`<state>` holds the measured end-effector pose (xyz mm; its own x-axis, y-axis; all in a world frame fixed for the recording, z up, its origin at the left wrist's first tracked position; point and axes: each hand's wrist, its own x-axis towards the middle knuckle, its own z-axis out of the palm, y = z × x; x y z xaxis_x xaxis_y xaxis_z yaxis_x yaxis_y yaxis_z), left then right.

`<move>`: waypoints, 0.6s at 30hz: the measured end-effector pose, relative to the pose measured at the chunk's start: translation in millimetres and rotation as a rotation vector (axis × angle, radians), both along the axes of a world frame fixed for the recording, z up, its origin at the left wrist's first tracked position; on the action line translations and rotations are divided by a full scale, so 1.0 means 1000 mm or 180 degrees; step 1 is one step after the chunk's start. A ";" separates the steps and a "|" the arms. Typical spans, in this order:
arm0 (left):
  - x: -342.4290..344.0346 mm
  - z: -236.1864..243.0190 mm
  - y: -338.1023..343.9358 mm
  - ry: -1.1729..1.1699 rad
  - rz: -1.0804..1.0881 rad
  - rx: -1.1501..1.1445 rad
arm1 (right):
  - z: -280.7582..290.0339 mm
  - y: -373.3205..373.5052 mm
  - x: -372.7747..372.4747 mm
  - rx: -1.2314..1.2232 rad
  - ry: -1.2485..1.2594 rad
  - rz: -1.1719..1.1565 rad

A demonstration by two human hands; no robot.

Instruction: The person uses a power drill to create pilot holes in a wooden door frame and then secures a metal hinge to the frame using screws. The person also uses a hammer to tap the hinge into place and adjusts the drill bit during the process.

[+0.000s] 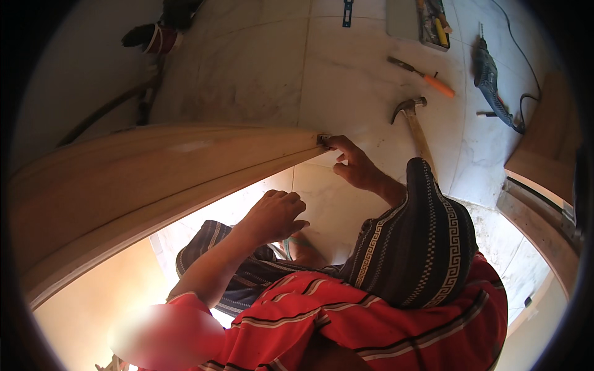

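A wooden door [167,167] stands on edge across the left side, with a small metal latch or lock fitting [323,140] at its near end. My right hand [356,164] reaches to that end. Its forefinger touches the fitting, while the thumb stays apart and no held object shows. Closer to me, my left hand [272,215] hovers over my lap with loosely bent fingers and the thumb out. Nothing shows in it, though the palm side is hidden. It is apart from the door.
On the tiled floor beyond my right knee lie a claw hammer [421,133], an orange-handled chisel [436,85] and a corded drill [487,77]. Farther off are an open toolbox [438,37] and a blue bar-shaped tool [348,13]. A wooden frame [538,207] stands at the right.
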<state>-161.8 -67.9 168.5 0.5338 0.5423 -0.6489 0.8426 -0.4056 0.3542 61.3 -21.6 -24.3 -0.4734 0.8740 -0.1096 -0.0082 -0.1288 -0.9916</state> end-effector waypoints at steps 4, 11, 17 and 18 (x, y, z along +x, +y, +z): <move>0.003 0.001 0.002 0.0309 -0.0112 -0.0195 | 0.003 0.002 0.003 -0.0185 0.0195 -0.0187; 0.008 0.002 0.003 0.0327 -0.0137 -0.0216 | -0.009 0.022 0.020 0.0223 -0.0463 0.0274; 0.006 0.002 0.002 0.0352 -0.0069 -0.0216 | -0.029 0.027 0.009 -0.0144 -0.0389 -0.0148; 0.005 0.002 0.002 0.0348 -0.0065 -0.0239 | -0.031 0.028 0.008 -0.0295 -0.0375 -0.0140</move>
